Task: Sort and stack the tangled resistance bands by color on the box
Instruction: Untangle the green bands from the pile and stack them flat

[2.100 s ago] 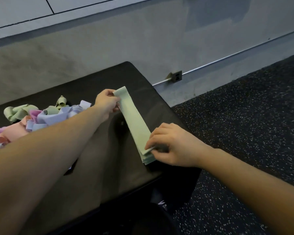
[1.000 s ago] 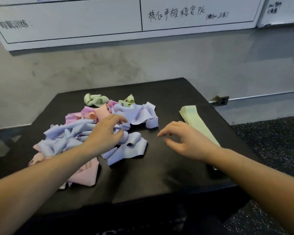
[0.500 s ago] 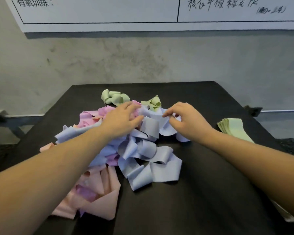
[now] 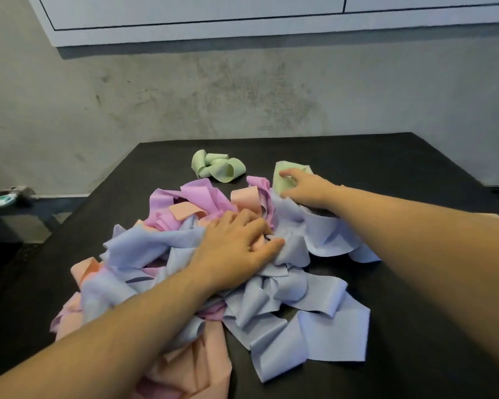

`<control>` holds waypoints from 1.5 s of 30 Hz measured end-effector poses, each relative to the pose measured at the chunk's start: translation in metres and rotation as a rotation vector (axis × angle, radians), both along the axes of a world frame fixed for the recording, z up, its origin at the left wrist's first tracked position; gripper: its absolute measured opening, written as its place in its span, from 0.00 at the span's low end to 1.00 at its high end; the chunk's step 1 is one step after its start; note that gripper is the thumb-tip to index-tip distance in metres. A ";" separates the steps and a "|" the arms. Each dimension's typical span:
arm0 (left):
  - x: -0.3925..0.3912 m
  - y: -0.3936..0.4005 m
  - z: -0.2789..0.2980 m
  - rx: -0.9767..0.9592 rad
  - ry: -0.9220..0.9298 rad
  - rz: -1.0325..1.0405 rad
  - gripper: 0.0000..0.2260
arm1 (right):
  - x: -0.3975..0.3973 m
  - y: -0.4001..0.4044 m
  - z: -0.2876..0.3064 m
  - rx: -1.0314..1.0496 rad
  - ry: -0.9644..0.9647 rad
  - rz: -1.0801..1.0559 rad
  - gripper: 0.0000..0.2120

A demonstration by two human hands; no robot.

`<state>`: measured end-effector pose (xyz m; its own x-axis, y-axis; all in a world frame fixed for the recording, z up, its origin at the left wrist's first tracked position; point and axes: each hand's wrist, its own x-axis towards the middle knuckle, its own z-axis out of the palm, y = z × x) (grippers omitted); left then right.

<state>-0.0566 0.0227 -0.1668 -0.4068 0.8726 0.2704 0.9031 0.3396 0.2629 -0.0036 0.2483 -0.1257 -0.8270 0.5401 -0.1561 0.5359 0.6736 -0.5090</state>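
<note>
The right hand [image 4: 306, 187] gripped a green band [image 4: 283, 180]; the left hand [image 4: 236, 249] pressed flat on the band pile [image 4: 271, 312].

Hidden: right hand [image 4: 306, 188] fingertips, behind green band [image 4: 283, 180]. Left hand [image 4: 236, 249] covers pile centre [image 4: 271, 298]. Cut off: whiteboard [image 4: 213, 18] (top edge), both forearms, desk [image 4: 415, 341] corners.

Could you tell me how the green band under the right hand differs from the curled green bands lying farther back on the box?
The green band at the right hand touches the pink and blue tangle; the curled green bands lie apart on the black box. The right hand grips the first with its fingers; the curled ones lie untouched. The first looks like one piece, the others several coils. Both are pale green.
</note>
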 end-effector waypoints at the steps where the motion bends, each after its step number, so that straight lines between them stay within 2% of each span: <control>1: 0.000 -0.001 -0.002 0.027 0.007 0.000 0.23 | 0.004 0.005 -0.002 0.011 -0.062 -0.015 0.33; 3: 0.000 -0.002 -0.005 0.073 0.016 -0.007 0.22 | 0.012 0.011 -0.006 0.028 -0.103 -0.012 0.30; 7: 0.003 -0.004 -0.004 0.173 0.041 -0.030 0.19 | 0.025 0.007 -0.013 0.096 0.069 0.009 0.10; 9: 0.006 -0.008 -0.003 0.220 0.038 -0.022 0.18 | 0.038 -0.003 -0.014 0.160 0.148 0.032 0.08; 12: 0.007 -0.011 -0.002 0.222 0.057 -0.014 0.18 | 0.062 -0.014 -0.012 0.097 0.232 0.072 0.06; 17: 0.010 -0.010 0.005 0.154 0.049 -0.006 0.15 | 0.118 -0.033 0.011 -0.073 0.310 0.117 0.06; 19: 0.013 -0.012 0.014 0.126 0.002 0.022 0.15 | 0.139 -0.043 0.016 -0.046 0.246 0.168 0.06; 21: 0.016 -0.013 0.027 0.101 -0.047 0.031 0.20 | 0.155 -0.051 0.017 0.022 0.231 0.211 0.09; 23: 0.021 -0.013 0.040 0.077 -0.101 0.019 0.23 | 0.170 -0.059 0.020 0.019 0.341 0.228 0.10; 27: 0.043 -0.023 0.062 -0.056 -0.070 -0.011 0.26 | 0.191 -0.069 0.035 -0.102 0.620 0.014 0.12; 30: 0.061 -0.032 0.074 -0.128 0.009 -0.031 0.23 | 0.204 -0.078 0.059 -0.238 0.748 -0.075 0.14; 35: 0.096 -0.043 0.092 -0.142 0.000 -0.013 0.21 | 0.224 -0.100 0.099 -0.382 0.862 -0.160 0.12; 41: 0.135 -0.060 0.105 -0.030 -0.246 0.043 0.24 | 0.258 -0.126 0.142 -0.605 0.967 -0.147 0.11; 45: 0.163 -0.077 0.119 0.070 -0.655 -0.039 0.28 | 0.278 -0.143 0.155 -0.572 0.905 -0.101 0.13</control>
